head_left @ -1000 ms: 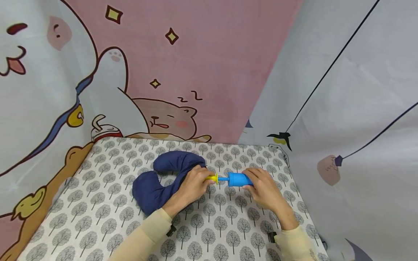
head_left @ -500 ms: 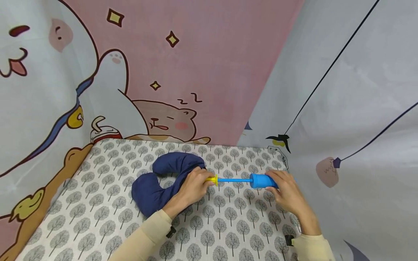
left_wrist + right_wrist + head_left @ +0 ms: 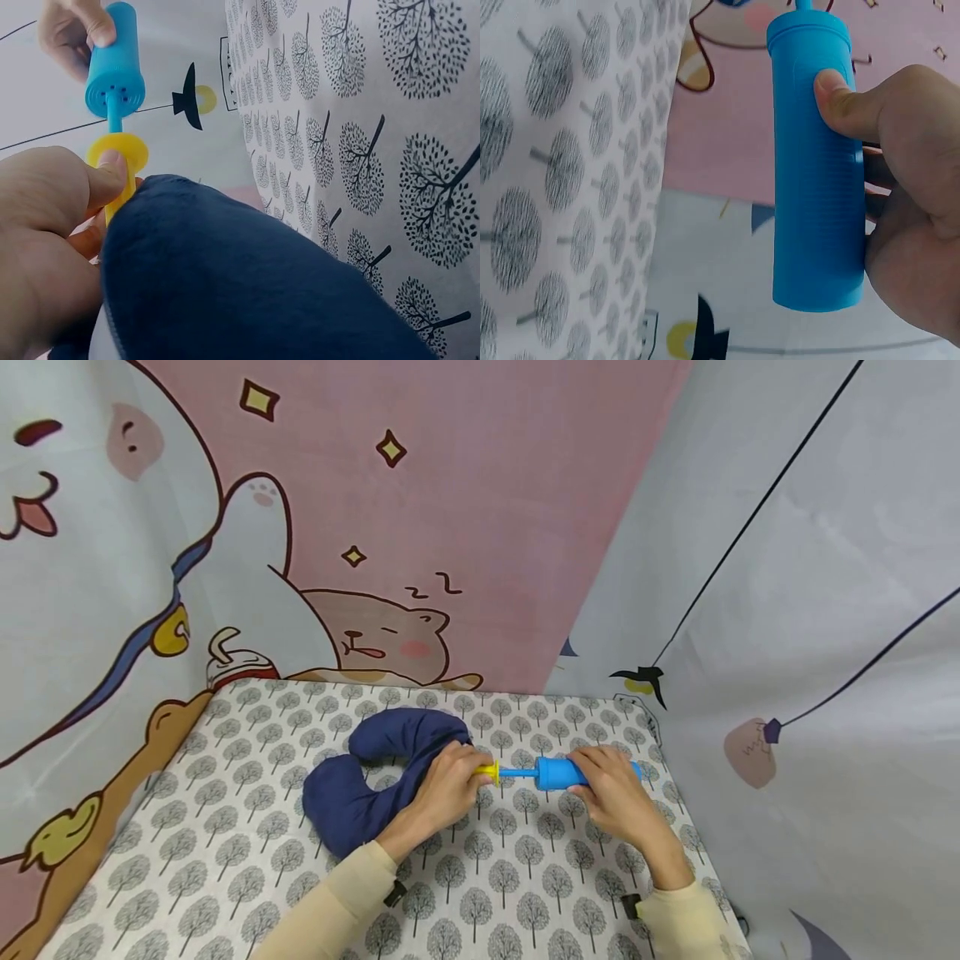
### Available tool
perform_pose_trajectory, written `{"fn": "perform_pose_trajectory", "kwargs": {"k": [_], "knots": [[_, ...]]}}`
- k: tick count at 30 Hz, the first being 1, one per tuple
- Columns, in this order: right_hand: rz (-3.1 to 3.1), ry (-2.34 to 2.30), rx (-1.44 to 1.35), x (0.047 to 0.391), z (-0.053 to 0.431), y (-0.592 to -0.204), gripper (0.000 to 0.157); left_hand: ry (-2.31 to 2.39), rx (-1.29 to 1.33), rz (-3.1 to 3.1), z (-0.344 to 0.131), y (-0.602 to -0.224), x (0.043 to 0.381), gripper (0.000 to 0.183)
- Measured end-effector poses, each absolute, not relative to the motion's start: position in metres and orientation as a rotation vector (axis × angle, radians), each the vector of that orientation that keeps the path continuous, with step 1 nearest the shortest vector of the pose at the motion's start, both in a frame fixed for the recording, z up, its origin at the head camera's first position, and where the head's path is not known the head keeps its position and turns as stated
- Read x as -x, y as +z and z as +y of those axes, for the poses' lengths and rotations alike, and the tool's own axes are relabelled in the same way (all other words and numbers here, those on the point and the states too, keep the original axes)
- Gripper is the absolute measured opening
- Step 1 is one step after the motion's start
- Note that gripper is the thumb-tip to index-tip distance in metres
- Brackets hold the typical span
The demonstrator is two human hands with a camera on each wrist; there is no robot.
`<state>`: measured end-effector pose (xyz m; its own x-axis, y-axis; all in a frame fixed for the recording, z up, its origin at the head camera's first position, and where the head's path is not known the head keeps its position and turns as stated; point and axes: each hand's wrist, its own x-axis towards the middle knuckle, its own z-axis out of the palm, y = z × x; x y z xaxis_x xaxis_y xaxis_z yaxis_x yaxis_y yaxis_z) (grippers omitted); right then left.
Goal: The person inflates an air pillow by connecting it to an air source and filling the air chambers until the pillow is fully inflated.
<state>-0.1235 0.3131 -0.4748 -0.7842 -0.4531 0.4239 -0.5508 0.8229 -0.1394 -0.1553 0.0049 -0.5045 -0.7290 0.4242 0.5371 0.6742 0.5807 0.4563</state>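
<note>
Head: blue plastic pump cylinder (image 3: pixel 557 773) gripped by right hand (image 3: pixel 611 789), five o'clock | left wrist: yellow flanged plastic fitting (image 3: pixel 133 154) pinched by left hand (image 3: pixel 52 217), nine o'clock | right wrist: blue plastic rod (image 3: pixel 803 4), one o'clock; bendable if pulled crooked

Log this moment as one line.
left grip: pinches yellow pump end | right grip: holds blue barrel | blue rod: showing between | navy neck pillow: on tree-print cloth

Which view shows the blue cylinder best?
Right wrist: the blue cylinder appears large, both ends visible, thumb over one side. Head: small, partly hidden by the right hand. Left wrist: foreshortened, the end with the rod foremost.
</note>
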Motion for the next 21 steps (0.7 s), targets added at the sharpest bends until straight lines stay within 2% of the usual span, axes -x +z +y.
{"fn": "perform_pose_trajectory", "kwargs": {"k": [12, 21], "knots": [[-2.601, 0.326, -0.868, 0.132, 0.270, -0.478, 0.047, -0.945, 0.899, -2.456, 0.007, -0.509, 0.156, 0.018], [-2.657, 0.414, -0.777, 0.134, 0.296, -0.474, 0.049, -0.969, 0.880, -2.442, 0.004, -0.507, 0.160, 0.020]]}}
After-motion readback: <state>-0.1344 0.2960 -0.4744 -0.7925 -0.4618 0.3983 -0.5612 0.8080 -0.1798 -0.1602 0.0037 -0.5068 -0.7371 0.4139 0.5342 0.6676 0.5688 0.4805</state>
